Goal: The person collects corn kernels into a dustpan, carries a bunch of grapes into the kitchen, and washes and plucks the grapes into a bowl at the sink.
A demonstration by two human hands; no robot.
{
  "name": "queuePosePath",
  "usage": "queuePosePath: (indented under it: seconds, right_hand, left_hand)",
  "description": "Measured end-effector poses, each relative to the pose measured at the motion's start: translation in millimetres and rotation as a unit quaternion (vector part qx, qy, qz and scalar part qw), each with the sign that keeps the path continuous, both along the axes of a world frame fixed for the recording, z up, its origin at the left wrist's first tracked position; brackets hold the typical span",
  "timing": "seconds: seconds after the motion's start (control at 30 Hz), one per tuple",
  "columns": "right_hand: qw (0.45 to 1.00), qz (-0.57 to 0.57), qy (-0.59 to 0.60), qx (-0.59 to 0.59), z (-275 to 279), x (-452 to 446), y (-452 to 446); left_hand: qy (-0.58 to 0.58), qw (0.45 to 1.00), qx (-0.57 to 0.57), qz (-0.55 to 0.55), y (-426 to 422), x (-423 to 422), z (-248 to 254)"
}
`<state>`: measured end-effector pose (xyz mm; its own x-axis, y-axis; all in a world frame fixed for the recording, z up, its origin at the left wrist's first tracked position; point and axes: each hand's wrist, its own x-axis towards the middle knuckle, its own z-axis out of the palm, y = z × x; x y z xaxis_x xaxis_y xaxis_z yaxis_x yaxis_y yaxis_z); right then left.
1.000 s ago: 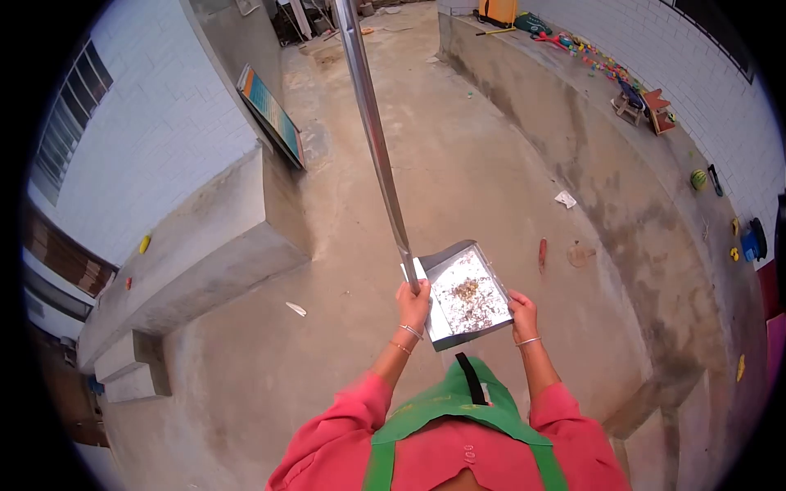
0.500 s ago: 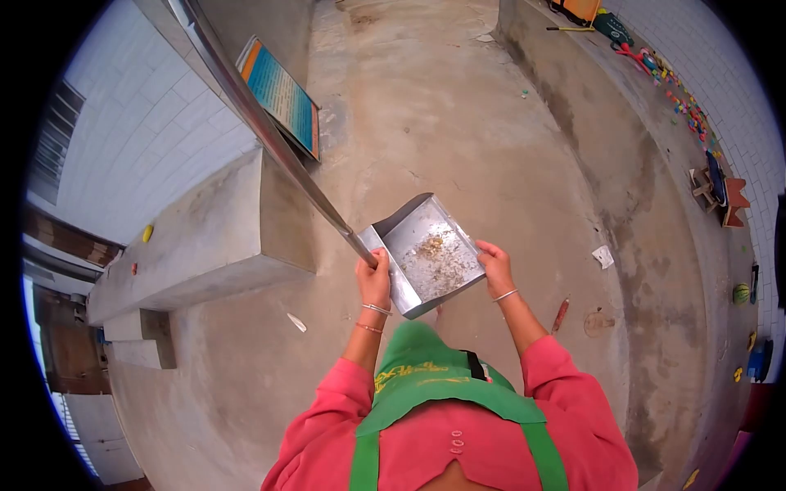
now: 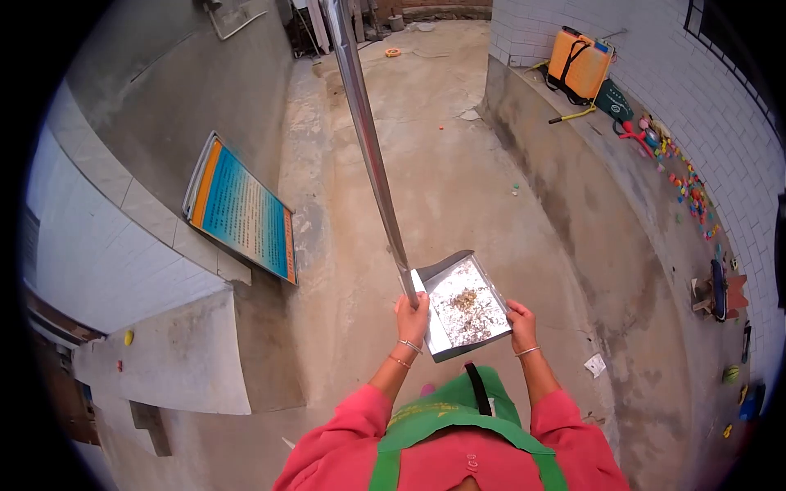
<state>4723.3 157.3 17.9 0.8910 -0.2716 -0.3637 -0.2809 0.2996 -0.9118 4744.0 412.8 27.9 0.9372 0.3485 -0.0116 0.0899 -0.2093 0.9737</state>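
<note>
A metal dustpan (image 3: 442, 322) with a long shiny handle (image 3: 370, 139) is held level in front of my green apron (image 3: 491, 396). My left hand (image 3: 413, 317) is closed round the base of the handle, where it meets the pan. At the pan's right edge, my right hand (image 3: 521, 324) grips the rim with the thumb on top. Brownish debris (image 3: 467, 301) and small bits lie scattered over the bright pan floor. The handle rises away from me toward the top of the view.
An information board (image 3: 246, 214) leans at the left by a concrete ledge (image 3: 176, 360). Along the right, a raised ledge (image 3: 565, 135) bears an orange backpack sprayer (image 3: 580, 65), scattered colourful toys (image 3: 692, 192) and a small stool (image 3: 706, 296). White paper (image 3: 595, 365) lies on the concrete floor (image 3: 409, 204).
The view has tipped up and moved forward, showing more of the passage ahead. The dustpan sits lower in view and its handle stands more upright. Both hands keep their hold.
</note>
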Motion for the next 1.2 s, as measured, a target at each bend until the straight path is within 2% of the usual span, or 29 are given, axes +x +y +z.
queuePosePath:
  seconds: [0.13, 0.3, 0.4, 0.47, 0.53, 0.6, 0.67, 0.73, 0.8, 0.9, 0.93, 0.97, 1.0, 1.07, 1.13, 1.2]
  right_hand:
    - [0.999, -0.04, -0.012, 0.031, -25, 120, -22]
    - [1.0, -0.023, 0.004, 0.013, -39, 324, -24]
    - [1.0, 0.002, 0.023, 0.019, -29, 442, -3]
    - [0.998, 0.053, 0.019, 0.007, -13, 518, 21]
    - [0.995, 0.093, 0.011, 0.016, -4, 590, 48]
    - [0.993, 0.118, 0.008, 0.019, -8, 650, 74]
    - [0.99, 0.139, 0.014, 0.018, -16, 719, 95]
    - [0.987, 0.158, 0.02, 0.017, -21, 786, 125]
    - [0.986, 0.167, -0.004, 0.007, -28, 849, 153]
    - [0.988, 0.152, 0.01, 0.003, -28, 960, 162]
    - [0.989, 0.144, 0.03, -0.002, -18, 1006, 160]
    - [0.99, 0.129, 0.047, 0.0, -13, 1041, 157]
    - [0.989, 0.137, 0.051, -0.006, -10, 1075, 154]
    - [0.991, 0.133, 0.017, 0.019, -4, 1139, 137]
    - [0.992, 0.122, 0.027, 0.024, 0, 1206, 133]
    - [0.996, 0.084, 0.017, 0.038, 1, 1259, 127]
  left_hand:
    - [0.0, 1.0, 0.003, -0.03, -28, 138, -12]
    - [-0.007, 1.0, -0.005, -0.013, -31, 332, -16]
    - [0.033, 0.999, 0.009, 0.036, -4, 423, -4]
    - [0.025, 0.997, 0.042, 0.059, 25, 487, 6]
    - [-0.003, 0.993, 0.082, 0.086, 47, 542, 36]
    - [-0.031, 0.984, 0.127, 0.124, 69, 591, 34]
    - [0.0, 0.985, 0.118, 0.127, 86, 648, 31]
    - [-0.037, 0.979, 0.097, 0.175, 113, 705, 21]
    - [-0.034, 0.983, 0.085, 0.157, 147, 762, -3]
    - [-0.073, 0.969, 0.166, 0.166, 160, 885, -11]
    - [-0.093, 0.961, 0.189, 0.177, 152, 935, -1]
    - [-0.073, 0.972, 0.167, 0.147, 152, 975, 5]
    - [-0.075, 0.97, 0.196, 0.126, 151, 1013, 13]
    - [-0.08, 0.976, 0.182, 0.09, 140, 1083, 54]
    - [-0.109, 0.976, 0.171, 0.084, 137, 1162, 51]
    - [-0.1, 0.987, 0.109, 0.056, 129, 1225, 46]
